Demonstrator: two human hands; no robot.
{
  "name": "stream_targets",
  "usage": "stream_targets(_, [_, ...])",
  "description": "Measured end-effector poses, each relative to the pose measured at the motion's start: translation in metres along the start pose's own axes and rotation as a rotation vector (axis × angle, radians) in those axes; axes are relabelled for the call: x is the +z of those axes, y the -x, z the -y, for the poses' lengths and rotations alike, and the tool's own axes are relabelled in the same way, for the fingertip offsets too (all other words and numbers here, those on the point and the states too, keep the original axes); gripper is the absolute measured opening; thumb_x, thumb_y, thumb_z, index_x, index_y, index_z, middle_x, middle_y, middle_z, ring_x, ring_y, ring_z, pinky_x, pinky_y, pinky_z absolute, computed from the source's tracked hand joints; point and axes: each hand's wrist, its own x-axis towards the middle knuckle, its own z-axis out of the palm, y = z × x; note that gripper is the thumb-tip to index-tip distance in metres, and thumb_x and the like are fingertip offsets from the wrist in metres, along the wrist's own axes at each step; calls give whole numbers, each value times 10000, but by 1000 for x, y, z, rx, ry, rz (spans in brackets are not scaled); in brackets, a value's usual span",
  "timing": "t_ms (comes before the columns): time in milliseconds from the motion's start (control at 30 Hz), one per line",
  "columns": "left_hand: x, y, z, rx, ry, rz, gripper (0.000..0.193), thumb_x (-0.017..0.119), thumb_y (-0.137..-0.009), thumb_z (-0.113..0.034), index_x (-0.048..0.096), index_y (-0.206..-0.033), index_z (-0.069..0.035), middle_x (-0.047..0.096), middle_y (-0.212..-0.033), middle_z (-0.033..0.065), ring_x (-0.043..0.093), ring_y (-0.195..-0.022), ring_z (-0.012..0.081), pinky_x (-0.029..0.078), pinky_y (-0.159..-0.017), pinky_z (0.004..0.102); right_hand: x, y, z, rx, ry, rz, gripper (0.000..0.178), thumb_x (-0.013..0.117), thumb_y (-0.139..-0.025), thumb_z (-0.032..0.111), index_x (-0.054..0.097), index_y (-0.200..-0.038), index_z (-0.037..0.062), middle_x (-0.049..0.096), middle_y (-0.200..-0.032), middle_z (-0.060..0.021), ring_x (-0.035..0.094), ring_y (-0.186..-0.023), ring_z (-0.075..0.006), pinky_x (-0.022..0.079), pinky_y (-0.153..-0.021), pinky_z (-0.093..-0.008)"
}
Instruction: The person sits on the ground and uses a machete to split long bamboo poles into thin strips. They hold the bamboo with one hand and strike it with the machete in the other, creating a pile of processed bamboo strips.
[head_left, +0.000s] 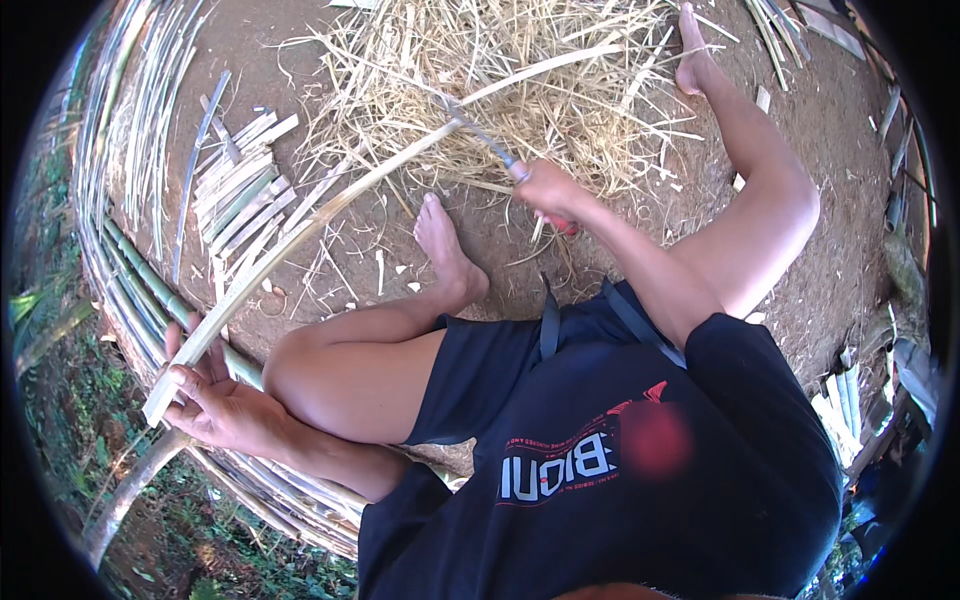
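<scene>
A long, pale split bamboo strip (330, 209) runs slantwise from the lower left up to the top middle. Near its lower left end my left hand (228, 405) holds it, with the thumb and fingers about the strip. My right hand (552, 190) is closed round the handle of a knife, and some red shows below the fist. The knife blade (490, 142) points up and to the left, its far part meeting or crossing the strip. Exactly how the edge touches the strip is too small to tell.
A heap of thin bamboo shavings (400, 75) spreads beyond my feet. Short split pieces (240, 195) lie stacked at left, with long thin strips (150, 110) beyond. Green bamboo poles (140, 265) run along the left edge, beside plants. My bare legs (350, 380) frame the ground.
</scene>
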Motion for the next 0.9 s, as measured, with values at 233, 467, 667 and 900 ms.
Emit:
stream_targets(233, [15,-2,-1,5,-83,-28,339,508,-991,-196,325,-1075,76,599,-1035,329,663,-936,427,650,-727,403,54,14,-14,-609,231,-218,171,609,-774,140,606,-911,38,649,-788,-206,652,-729,-347,504,-687,-450])
stream_targets(467, [2,-4,-1,33,-110,-23,349,511,-988,-198,325,-1096,76,601,-1010,298,662,-938,422,656,-721,397,32,-11,-16,-412,354,-161,91,564,-805,111,587,-847,33,655,-757,-180,652,-711,-343,522,-691,-453])
stream_targets(667, [16,-7,-4,17,-89,-53,351,540,-976,-206,360,-1090,73,616,-1010,264,661,-951,414,656,-715,375,20,-58,-54,-145,197,-140,101,529,-851,82,613,-900,57,642,-753,-141,649,-695,-263,524,-682,-429])
stream_targets(900, [12,-7,3,-5,-89,-30,326,511,-988,-195,350,-1083,72,610,-1026,271,662,-953,403,652,-751,384,32,-8,-30,-343,393,-192,152,558,-828,81,625,-959,43,653,-755,-136,664,-702,-285,546,-681,-440])
